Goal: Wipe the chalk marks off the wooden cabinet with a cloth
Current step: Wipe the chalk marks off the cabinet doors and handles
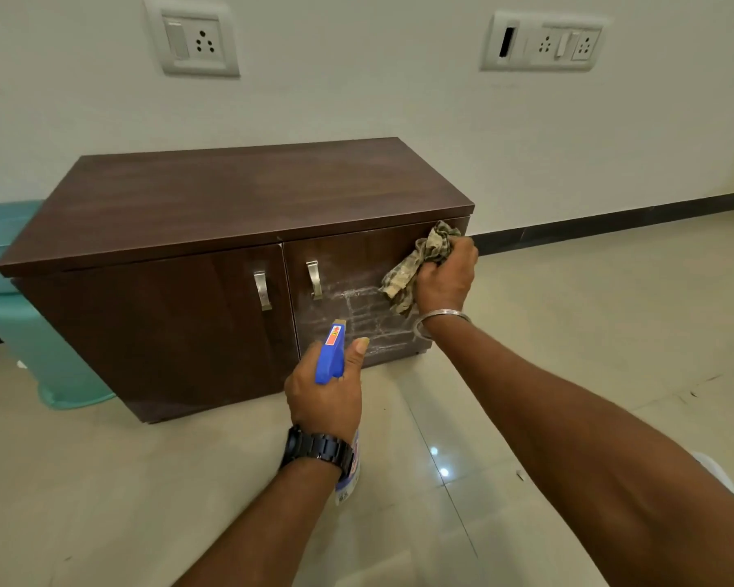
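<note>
A low dark wooden cabinet (238, 197) with two doors stands against the wall. White chalk marks (367, 311) smear the lower half of its right door. My right hand (443, 277) grips a crumpled checked cloth (416, 264) and holds it against the upper right of that door. My left hand (325, 394) grips a spray bottle (330, 353) with a blue trigger head, its nozzle pointing at the chalked area; most of the bottle is hidden behind my wrist.
A teal plastic bin (22, 319) stands left of the cabinet. Two metal handles (262, 290) sit at the middle of the doors. Switch and socket plates (191, 38) are on the wall above. Glossy beige floor tiles (568, 315) spread around.
</note>
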The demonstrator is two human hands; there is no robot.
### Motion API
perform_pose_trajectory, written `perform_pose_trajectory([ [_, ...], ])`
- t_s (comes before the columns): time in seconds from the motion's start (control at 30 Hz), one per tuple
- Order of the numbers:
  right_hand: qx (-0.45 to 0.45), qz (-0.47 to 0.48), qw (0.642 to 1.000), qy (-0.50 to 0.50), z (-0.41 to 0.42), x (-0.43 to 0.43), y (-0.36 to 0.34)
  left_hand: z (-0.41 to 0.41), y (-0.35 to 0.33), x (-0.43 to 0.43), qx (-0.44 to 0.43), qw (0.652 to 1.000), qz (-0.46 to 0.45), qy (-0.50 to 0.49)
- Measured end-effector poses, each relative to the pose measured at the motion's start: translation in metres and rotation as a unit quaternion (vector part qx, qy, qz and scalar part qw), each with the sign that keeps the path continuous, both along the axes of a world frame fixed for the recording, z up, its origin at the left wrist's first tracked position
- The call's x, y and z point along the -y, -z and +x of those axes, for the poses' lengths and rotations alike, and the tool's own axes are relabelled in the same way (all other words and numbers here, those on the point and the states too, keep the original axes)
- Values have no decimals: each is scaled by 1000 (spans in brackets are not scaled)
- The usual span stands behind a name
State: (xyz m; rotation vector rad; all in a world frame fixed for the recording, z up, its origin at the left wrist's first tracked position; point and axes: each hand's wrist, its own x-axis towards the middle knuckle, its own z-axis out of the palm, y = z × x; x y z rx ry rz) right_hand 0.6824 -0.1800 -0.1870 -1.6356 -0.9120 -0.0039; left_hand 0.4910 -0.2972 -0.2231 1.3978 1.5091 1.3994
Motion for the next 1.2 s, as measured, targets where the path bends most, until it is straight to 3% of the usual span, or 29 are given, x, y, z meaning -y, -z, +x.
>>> perform_pose_trajectory([
  [0.37, -97, -45, 994, 3, 16, 6, 4, -32, 30, 11, -125, 990, -64, -22],
  [0.5, -111, -62, 992, 15, 11, 6, 16, -45, 40, 10, -121, 986, -114, -30],
  [0.7, -185, -103, 977, 36, -24, 5, 47, -55, 37, 13, -166, 981, -100, -14],
  [0.8, -284, -144, 947, 29, -58, 2, 65, -60, 31, 14, -150, 985, -79, -11],
  [0.87, -304, -130, 943, 37, -83, -5, 52, -63, 27, 15, -133, 989, -66, -7],
  [0.93, -242, -56, 968, 20, -106, -8, 27, -63, 24, 16, -118, 992, -49, 3],
  [1.0, -83, 31, 995, -40, -120, -5, 7, -60, 21, 16, -104, 994, -41, 13],
  [1.1, 112, 52, 986, -113, -118, -4, 21, -55, 18, 15, -90, 996, -24, 16],
  [1.2, 64, 5, 994, -89, -108, 1, 75, -52, 13, 13, -77, 997, -7, 19],
])
